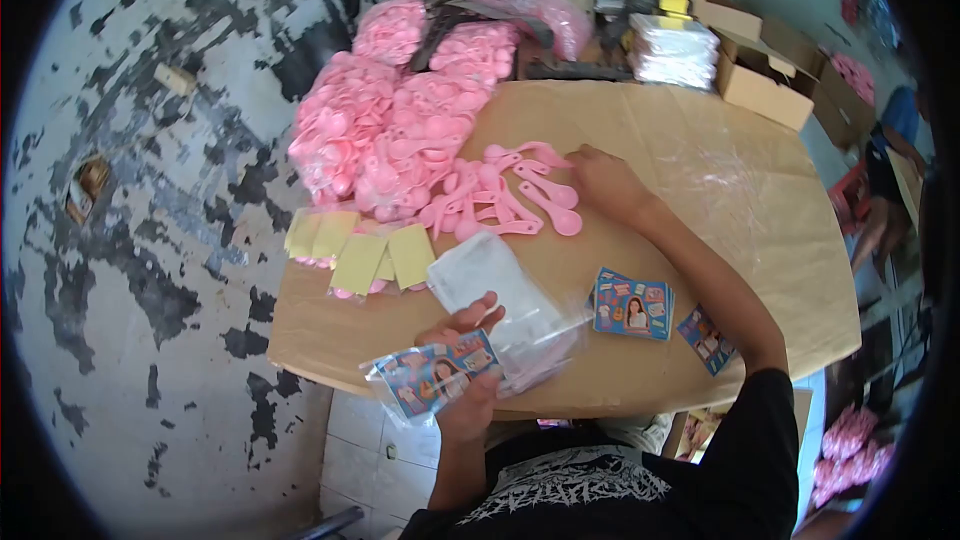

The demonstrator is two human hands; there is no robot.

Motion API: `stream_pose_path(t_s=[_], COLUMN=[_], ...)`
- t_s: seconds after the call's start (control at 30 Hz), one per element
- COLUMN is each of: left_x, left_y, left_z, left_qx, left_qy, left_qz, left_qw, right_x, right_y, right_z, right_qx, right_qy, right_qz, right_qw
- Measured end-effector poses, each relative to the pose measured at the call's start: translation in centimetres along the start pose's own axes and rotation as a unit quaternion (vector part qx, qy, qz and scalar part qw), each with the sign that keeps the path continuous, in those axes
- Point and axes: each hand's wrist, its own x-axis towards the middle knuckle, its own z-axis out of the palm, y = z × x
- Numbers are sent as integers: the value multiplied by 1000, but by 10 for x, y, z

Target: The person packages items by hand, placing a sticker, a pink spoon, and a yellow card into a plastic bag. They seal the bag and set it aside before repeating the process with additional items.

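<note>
My left hand (468, 395), near the table's front edge, grips a clear plastic bag with a blue printed card (437, 377) inside it. At the right of the loose pile of pink plastic spoons (480, 195), my right hand (608, 183) has its fingers closed at the end of one pink spoon (543, 153); the fingertips are partly hidden. A stack of clear plastic bags (500, 285) lies between the pile and my left hand. Under my right forearm lie a stack of blue printed cards (632, 304) and some more blue cards (704, 338).
Large clear bags full of pink spoons (350, 120) stand at the back left. Several filled packets with yellow cards (360, 263) lie at the left edge. Cardboard boxes (765, 90) and a stack of clear packets (675, 50) are at the back right. Another person (885, 180) is at far right.
</note>
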Motion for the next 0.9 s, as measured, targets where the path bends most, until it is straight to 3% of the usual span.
stream_pose_path(t_s=[0.1, 0.27, 0.37, 0.57, 0.67, 0.77, 0.9], left_x=[11, 25, 25, 12, 12, 10, 15], left_y=[6, 3, -2, -14, -23, -24, -23], left_z=[-10, -10, -8, 15, 19, 22, 22], left_qx=[-46, -67, -23, -158, -229, -252, -225], left_qy=[78, 120, 81, 119, 82, 114, 148], left_qz=[-10, 13, 15, -54, -71, -89, -75], left_qw=[996, 990, 996, 979, 967, 957, 960], right_x=[-6, -23, -33, -41, -43, -48, -49], right_y=[-24, -64, -97, -119, -138, -130, -122], right_z=[-44, -123, -159, -158, -176, -154, -166], right_qx=[125, 452, 355, 464, 377, 356, 355], right_qy=[24, -176, -204, -199, -220, -51, -20], right_qz=[-1, -61, -128, -148, -110, -180, -129], right_qw=[992, 873, 904, 850, 893, 916, 926])
